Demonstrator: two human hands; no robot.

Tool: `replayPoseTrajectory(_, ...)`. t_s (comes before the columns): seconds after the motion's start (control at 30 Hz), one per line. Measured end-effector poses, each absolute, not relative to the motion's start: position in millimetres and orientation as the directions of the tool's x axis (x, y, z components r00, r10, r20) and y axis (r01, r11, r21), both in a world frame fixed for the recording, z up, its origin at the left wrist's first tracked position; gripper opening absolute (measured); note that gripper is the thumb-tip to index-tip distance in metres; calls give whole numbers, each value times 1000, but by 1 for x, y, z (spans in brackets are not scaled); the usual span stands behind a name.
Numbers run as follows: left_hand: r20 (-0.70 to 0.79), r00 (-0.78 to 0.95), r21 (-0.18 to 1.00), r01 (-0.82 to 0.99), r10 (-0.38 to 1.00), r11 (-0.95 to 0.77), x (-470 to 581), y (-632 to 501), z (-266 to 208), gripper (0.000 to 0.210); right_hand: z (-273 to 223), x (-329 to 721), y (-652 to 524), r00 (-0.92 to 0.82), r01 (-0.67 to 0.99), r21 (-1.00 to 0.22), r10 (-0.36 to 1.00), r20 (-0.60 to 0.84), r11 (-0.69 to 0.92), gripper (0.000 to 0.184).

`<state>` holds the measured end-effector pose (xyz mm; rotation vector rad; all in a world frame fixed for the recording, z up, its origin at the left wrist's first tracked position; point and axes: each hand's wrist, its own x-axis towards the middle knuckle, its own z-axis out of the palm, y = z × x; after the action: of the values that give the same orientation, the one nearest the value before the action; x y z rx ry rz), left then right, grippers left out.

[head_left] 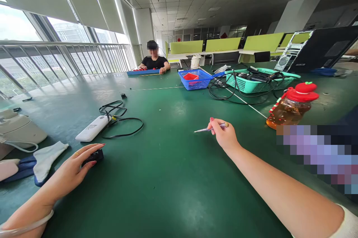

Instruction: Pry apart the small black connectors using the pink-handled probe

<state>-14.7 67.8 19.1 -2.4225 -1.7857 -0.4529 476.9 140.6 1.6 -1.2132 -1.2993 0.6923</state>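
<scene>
My left hand (73, 167) rests at the left of the green table, closed around a small black boxy object (97, 155). The fingers cover most of that object, so its kind is unclear. Farther right, my right hand (224, 133) pinches a slim pointed metal tool (205, 130) just over the tabletop. Its silvery tip points left, and a gold-brown end sticks out behind the fingers. Beyond my left hand lies a white oblong device (93, 129) with a looped black cable (140, 124).
A bottle with a red lid (291, 107) stands right of my right hand. Behind are a blue basket (195, 83) and a green basket of cables (251, 85). A cloth (49, 159) lies at left. Across the table sits a person (154, 61) with a blue tray (144, 72).
</scene>
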Motion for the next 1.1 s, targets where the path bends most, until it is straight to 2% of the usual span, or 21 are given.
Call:
replayPoseTrajectory(0.2, 291, 255, 123, 946, 922, -300, -21, 72, 13, 44, 1, 478, 141, 197, 249, -919, 913, 357, 306, 50)
replayPoseTrajectory(0.43, 180, 212, 142, 961, 960, -239, -27, 74, 11, 49, -1, 479, 143, 197, 248, -918, 911, 362, 310, 50)
replayPoseTrajectory(0.63, 234, 107, 72, 989, 966, -127, -16, 70, 22, 41, -1, 478, 143, 182, 240, -910, 905, 385, 339, 49)
replayPoseTrajectory(0.73, 255, 78, 77, 992, 964, -101, -8, 70, 28, 37, 2, 476, 140, 156, 282, -874, 880, 449, 396, 49)
replayPoseTrajectory(0.8, 278, 115, 100, 984, 954, -148, 5, 69, 34, 38, 4, 474, 136, 95, 341, -818, 849, 519, 462, 48)
replayPoseTrajectory(0.9, 242, 291, 134, 935, 926, -329, 43, 67, 46, 41, 8, 470, 129, -62, 423, -679, 767, 639, 600, 43)
replayPoseTrajectory(1.0, 209, 505, 165, 826, 838, -539, 97, 72, 54, 40, 9, 466, 124, -226, 473, -494, 643, 732, 729, 38)
replayPoseTrajectory(1.1, 170, 662, 201, 702, 730, -683, 155, 89, 54, 35, 7, 464, 124, -331, 492, -360, 552, 765, 793, 36)
